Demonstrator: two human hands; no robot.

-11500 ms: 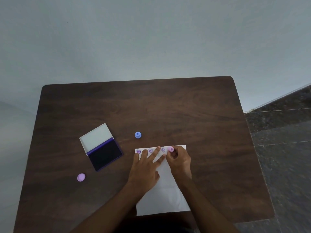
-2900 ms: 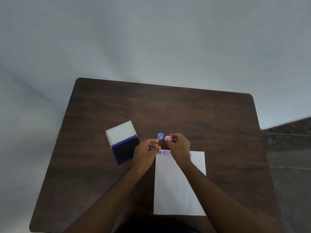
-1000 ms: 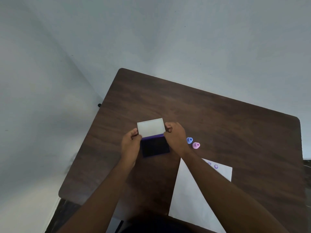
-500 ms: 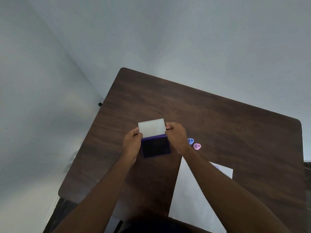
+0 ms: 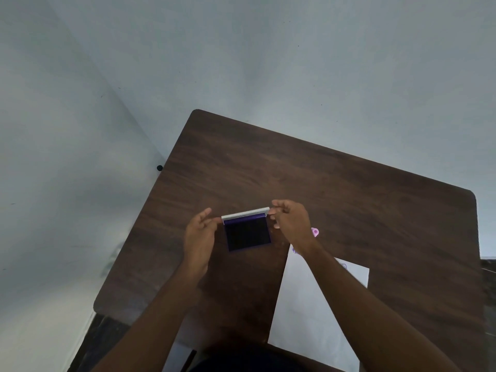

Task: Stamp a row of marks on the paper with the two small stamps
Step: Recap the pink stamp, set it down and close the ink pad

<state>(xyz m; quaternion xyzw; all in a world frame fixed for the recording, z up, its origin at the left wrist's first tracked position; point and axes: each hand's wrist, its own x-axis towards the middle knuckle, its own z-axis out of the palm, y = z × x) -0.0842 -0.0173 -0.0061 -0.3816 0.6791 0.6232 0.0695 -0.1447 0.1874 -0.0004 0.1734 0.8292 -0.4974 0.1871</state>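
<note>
at the centre of the frame my left hand [image 5: 200, 237] and right hand [image 5: 291, 224] pinch the two ends of the ink pad's lid [image 5: 245, 214], tipped nearly upright over its dark pad [image 5: 247, 234], probably to close it. only the pink stamp [image 5: 315, 232] shows (the other is hidden), just above the paper [image 5: 308, 304] at lower right.

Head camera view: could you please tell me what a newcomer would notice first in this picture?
The eye goes first to the purple ink pad near the middle of the dark wooden table, its white lid pinched at either end by the left hand and right hand. Next comes the white paper at the near right, partly under the right forearm, with a pink stamp just beyond it.
</note>
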